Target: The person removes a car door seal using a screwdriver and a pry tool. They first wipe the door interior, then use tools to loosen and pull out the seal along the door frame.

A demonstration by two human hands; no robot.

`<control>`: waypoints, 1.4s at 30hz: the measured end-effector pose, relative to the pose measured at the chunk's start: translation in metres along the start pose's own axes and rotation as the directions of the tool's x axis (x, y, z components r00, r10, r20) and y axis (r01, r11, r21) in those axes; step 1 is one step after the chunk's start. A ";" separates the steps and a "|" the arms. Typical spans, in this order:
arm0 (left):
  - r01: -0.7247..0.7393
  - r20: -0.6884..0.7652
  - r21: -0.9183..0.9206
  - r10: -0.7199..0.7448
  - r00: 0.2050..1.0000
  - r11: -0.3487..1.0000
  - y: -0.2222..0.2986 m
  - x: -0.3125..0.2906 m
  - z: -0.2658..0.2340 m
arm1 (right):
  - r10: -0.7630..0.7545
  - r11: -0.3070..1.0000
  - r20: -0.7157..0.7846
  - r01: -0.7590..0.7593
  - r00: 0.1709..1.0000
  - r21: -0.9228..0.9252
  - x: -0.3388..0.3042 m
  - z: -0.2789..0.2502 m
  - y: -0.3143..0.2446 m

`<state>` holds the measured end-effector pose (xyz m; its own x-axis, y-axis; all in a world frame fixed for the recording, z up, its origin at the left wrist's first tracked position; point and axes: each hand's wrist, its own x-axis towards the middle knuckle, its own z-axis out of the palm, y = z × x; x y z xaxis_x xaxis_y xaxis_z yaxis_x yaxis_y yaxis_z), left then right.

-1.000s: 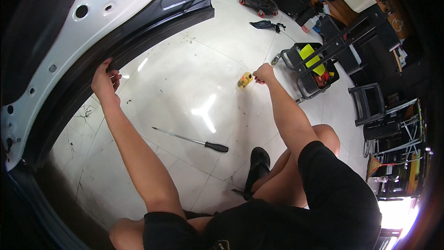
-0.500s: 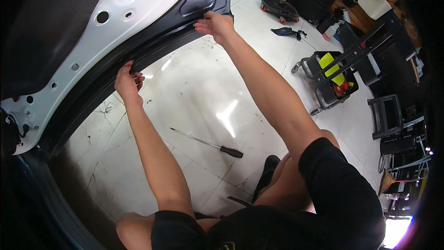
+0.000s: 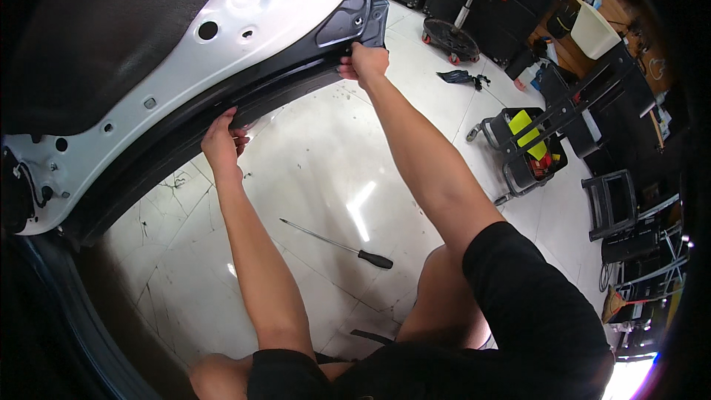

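Note:
A car door hangs open at the upper left, its white-and-black inner panel point(image 3: 170, 89) showing. Along its lower edge runs a long black trim strip point(image 3: 285, 92). My left hand point(image 3: 222, 147) touches the middle of that strip; its thumb rests against the face, and the loosely bent fingers stay apart just below the edge. Near the door's far corner, my right hand point(image 3: 368, 64) is closed on the strip, its fingertips partly hidden. A screwdriver point(image 3: 337, 243) with a black handle and long shaft lies on the floor between my forearms.
Pale tiled floor point(image 3: 318, 178) stretches below the door. A red-topped rolling stool point(image 3: 463, 18) stands at the far right, near a crumpled black item point(image 3: 461, 78). Closer in is a black wheeled cart point(image 3: 526, 141) with a yellow-green item inside. A low black stand point(image 3: 611, 204) sits right.
My view has shifted, so the door and floor objects appear lower. My right hand has closed on the strip; my left stays at its middle.

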<state>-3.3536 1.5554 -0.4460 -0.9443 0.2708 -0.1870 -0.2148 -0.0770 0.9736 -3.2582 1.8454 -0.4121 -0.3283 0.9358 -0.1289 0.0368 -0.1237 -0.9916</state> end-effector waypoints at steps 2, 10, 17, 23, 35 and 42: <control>0.022 -0.006 -0.003 -0.022 1.000 1.000 0.004 -0.001 0.002 | -0.084 0.971 -0.015 0.078 0.996 -0.225 0.006 -0.011 -0.005; 0.021 0.031 0.018 -0.022 0.999 1.000 0.001 -0.001 -0.003 | -0.068 0.971 0.151 0.100 0.986 -0.217 0.018 -0.027 0.002; -0.041 0.010 -0.009 0.041 0.999 0.999 -0.003 -0.004 0.002 | -0.352 0.568 0.267 0.431 0.897 -0.701 0.007 -0.015 0.009; -0.098 0.017 0.055 0.097 0.995 0.994 -0.011 0.001 -0.007 | -0.406 0.591 0.272 0.478 0.872 -0.649 -0.004 -0.021 0.008; -0.098 0.038 -0.050 0.100 0.994 0.994 -0.022 0.002 0.015 | -0.623 0.731 0.041 0.600 0.781 -0.326 0.050 -0.065 0.015; -0.105 0.006 -0.041 0.105 0.994 0.994 -0.018 0.003 -0.001 | -0.108 0.218 0.423 0.437 0.900 -0.873 0.091 -0.222 0.065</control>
<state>-3.3531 1.5566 -0.4645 -0.9602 0.2669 -0.0826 -0.1246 -0.1444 0.9817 -3.0758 1.9959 -0.4898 -0.6989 0.7152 -0.0064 0.6882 0.6700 -0.2783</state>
